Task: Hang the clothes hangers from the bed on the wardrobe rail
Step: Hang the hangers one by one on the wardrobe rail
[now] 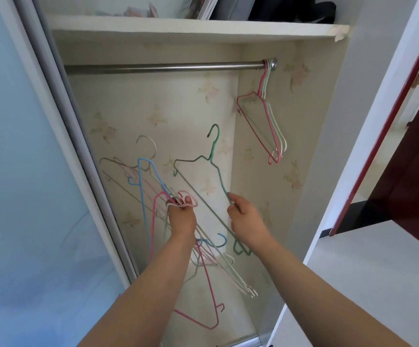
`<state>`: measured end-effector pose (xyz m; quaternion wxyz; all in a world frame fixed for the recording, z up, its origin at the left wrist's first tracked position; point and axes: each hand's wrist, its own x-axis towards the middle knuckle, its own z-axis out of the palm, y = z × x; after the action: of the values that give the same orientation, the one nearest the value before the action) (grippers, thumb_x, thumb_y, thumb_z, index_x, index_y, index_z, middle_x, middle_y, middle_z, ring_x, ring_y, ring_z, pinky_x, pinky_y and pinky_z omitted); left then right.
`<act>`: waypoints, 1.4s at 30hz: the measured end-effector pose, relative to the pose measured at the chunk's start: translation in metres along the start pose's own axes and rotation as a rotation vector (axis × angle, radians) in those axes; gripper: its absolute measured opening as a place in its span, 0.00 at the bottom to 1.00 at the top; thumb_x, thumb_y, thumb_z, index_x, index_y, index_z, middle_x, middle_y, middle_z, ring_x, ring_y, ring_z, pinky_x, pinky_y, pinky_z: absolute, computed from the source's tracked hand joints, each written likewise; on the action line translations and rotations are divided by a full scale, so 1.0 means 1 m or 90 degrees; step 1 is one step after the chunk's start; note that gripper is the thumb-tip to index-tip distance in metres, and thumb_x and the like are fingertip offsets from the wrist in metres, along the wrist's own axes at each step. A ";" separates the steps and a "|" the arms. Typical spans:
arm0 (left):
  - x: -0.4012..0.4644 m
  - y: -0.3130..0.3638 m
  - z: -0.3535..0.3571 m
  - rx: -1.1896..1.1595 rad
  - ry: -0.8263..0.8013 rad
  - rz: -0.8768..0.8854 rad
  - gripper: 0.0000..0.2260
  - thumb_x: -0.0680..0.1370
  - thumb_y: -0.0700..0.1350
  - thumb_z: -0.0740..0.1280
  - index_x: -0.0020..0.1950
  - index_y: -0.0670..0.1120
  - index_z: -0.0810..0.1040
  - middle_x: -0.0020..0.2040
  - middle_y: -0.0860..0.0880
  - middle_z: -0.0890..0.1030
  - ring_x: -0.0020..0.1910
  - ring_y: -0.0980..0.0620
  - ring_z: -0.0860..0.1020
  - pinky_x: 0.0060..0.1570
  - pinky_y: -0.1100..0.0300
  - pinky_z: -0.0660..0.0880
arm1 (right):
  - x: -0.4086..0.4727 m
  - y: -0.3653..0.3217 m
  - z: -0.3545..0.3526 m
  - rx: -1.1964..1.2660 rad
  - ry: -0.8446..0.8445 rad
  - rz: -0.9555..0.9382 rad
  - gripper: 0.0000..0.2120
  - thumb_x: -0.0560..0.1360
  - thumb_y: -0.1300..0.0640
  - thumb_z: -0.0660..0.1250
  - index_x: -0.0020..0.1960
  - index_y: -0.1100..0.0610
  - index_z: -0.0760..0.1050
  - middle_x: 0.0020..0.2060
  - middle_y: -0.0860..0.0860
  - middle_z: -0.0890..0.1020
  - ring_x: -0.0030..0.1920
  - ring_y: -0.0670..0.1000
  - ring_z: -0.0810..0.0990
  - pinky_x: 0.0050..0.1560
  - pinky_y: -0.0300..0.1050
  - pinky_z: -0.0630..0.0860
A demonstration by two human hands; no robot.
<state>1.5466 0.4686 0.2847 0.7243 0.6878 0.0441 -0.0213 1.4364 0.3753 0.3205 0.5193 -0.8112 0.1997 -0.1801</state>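
Both hands are raised inside the open wardrobe, below the rail. The left hand [181,216] is closed around a tangled bundle of hangers [153,196], pink, blue, white and grey wire ones, gripped where several of their necks cross. Some hooks stick up above and to the left of that hand, among them a white hook and a blue one, while pink and white frames trail down past the left forearm toward the wardrobe floor.

The right hand [246,220] is closed on a single green hanger [214,159], pinching its sloping shoulder wire between fingertips and thumb. That hanger rises up and to the left of the right hand, its hook pointing upward, free of the bundle at the top; its lower end curls out just below the right wrist. The two hands are near each other but apart, with the green hanger's bottom bar running diagonally between them.

The wardrobe rail [163,67] runs horizontally well above both hands. At its far right end, above and to the right of the right hand, a small group of hung hangers [266,121], pink, pale green and white, dangles against the side wall. A shelf [178,28] sits above the rail, and a sliding door [28,171] stands left of the left hand.
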 end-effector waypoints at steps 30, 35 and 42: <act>0.019 0.064 0.008 -0.276 -0.151 -0.076 0.03 0.75 0.41 0.71 0.47 0.42 0.79 0.38 0.50 0.84 0.30 0.58 0.77 0.37 0.67 0.74 | 0.152 -0.051 -0.113 -0.419 0.363 -0.129 0.22 0.71 0.69 0.57 0.64 0.64 0.70 0.63 0.64 0.69 0.57 0.66 0.72 0.54 0.56 0.72; 0.006 0.064 0.012 -0.290 -0.176 -0.084 0.05 0.76 0.39 0.69 0.40 0.43 0.78 0.33 0.51 0.84 0.26 0.59 0.73 0.27 0.69 0.72 | 0.102 -0.008 -0.060 -0.313 0.180 -0.401 0.15 0.76 0.64 0.60 0.61 0.59 0.74 0.57 0.57 0.78 0.56 0.59 0.77 0.56 0.47 0.71; -0.005 0.061 0.007 -0.291 -0.217 -0.118 0.07 0.78 0.39 0.67 0.41 0.47 0.77 0.35 0.51 0.84 0.24 0.60 0.70 0.23 0.70 0.69 | 0.060 0.076 -0.014 -0.333 -0.413 0.092 0.55 0.62 0.23 0.61 0.77 0.53 0.52 0.72 0.52 0.65 0.70 0.52 0.68 0.70 0.47 0.64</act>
<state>1.5477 0.4649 0.3465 0.8522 0.4865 -0.0119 -0.1920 1.4702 0.3051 0.2617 0.3434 -0.9140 0.1212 0.1786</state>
